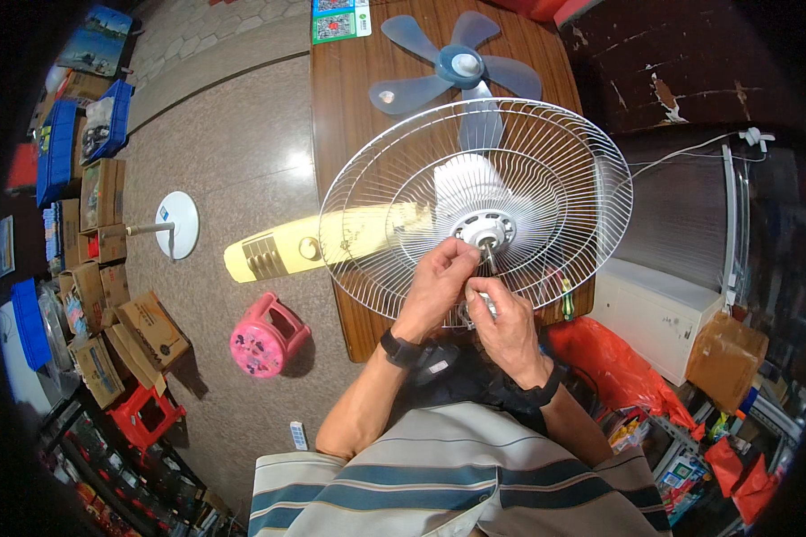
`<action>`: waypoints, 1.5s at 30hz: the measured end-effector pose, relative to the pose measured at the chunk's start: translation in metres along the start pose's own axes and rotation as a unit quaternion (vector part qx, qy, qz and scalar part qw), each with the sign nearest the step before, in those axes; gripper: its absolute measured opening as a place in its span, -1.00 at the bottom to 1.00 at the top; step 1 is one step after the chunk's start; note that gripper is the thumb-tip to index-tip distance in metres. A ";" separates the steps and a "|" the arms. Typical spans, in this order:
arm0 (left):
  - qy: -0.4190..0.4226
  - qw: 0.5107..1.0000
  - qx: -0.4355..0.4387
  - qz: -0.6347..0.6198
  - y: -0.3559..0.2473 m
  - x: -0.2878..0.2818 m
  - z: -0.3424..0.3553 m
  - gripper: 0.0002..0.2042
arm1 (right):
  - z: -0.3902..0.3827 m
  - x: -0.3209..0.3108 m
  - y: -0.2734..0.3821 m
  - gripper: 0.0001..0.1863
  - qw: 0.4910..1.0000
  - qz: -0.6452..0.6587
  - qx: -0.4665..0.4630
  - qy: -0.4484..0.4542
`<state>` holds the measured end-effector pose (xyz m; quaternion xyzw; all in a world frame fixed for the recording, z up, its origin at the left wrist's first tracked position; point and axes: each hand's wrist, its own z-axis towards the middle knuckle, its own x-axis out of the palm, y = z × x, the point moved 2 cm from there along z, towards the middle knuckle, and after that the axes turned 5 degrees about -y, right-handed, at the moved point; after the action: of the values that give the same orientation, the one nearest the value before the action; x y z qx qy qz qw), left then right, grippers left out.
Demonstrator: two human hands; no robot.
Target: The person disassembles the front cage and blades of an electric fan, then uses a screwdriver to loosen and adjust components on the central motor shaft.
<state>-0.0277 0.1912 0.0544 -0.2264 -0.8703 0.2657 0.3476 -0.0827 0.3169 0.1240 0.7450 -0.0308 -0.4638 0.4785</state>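
Observation:
A white wire fan guard (591,170) is mounted around the white hub (501,228) of a fan whose yellow body (287,253) lies across the wooden table. A metal shaft (489,256) sticks out of the hub toward me. My left hand (441,282) is closed in a pinch right beside that shaft; what it grips, if anything, is hidden by the fingers. Just below and to the right, my right hand (506,331) has its fingers curled together around something small I cannot make out. A blue five-bladed fan blade (464,64) lies on the table beyond the guard, partly behind its wires.
The wooden table (345,143) carries a printed card (340,22) at its far left. On the floor to the left stand a pink stool (264,345) and a round white base with a pole (179,224). Cardboard boxes (152,331) lie farther left; a white cabinet (649,318) stands right.

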 end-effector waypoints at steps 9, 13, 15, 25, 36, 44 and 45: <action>-0.094 0.938 0.224 0.246 0.008 -0.005 0.003 -0.85 | -0.004 0.008 -0.008 -0.79 0.990 0.099 0.097 0.037; -0.128 0.894 0.279 0.325 0.003 0.000 -0.004 -0.87 | -0.007 0.007 -0.014 -0.80 0.984 0.114 0.130 0.049; -0.123 0.939 0.227 0.227 0.013 -0.001 -0.004 -0.85 | -0.010 0.008 -0.019 -0.80 0.985 0.127 0.111 0.038; -0.012 0.976 0.133 0.172 0.028 0.003 -0.020 -0.81 | -0.006 -0.004 -0.049 -0.59 0.951 0.229 0.207 0.001; 0.001 0.975 0.126 0.183 0.036 0.009 -0.030 -0.80 | 0.002 0.006 -0.073 -0.66 0.916 0.340 0.210 0.029; -0.011 0.955 0.155 0.253 0.041 0.022 -0.024 -0.81 | 0.005 0.003 -0.080 -0.70 0.866 0.449 0.218 0.030; -0.009 0.954 0.155 0.257 0.040 0.025 -0.026 -0.81 | 0.006 0.001 -0.080 -0.71 0.867 0.450 0.210 0.029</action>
<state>-0.0171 0.2440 0.0579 -0.3831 -0.7340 0.4797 0.2905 -0.1184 0.3552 0.0629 0.7463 -0.4459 -0.1584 0.4681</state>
